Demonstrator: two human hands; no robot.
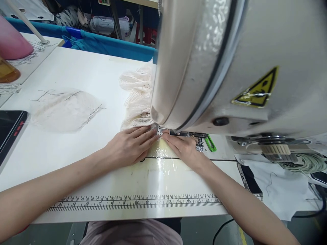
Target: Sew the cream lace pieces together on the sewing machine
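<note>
Cream lace-like gathered fabric [139, 98] lies bunched at the left side of a sewing machine head [194, 68]. My left hand [129, 144] rests nearly flat, palm down, at the fabric's near edge, its fingertips close to the presser foot [158, 132]. From the other side, my right hand [185, 149] reaches in with its fingers stretched toward the same spot. A metal attachment with a spring [199, 144] hides part of this hand. The needle area is small, and whatever lies under the right fingertips cannot be made out.
A loose sheer cream piece [66, 110] with dark threads lies left, beside a black device [11, 132]. A pink thread cone [14, 41] stands back left. A ruler strip [138, 202] runs along the front edge. A phone [249, 178], white cloth [283, 190] and green cord [304, 163] lie right.
</note>
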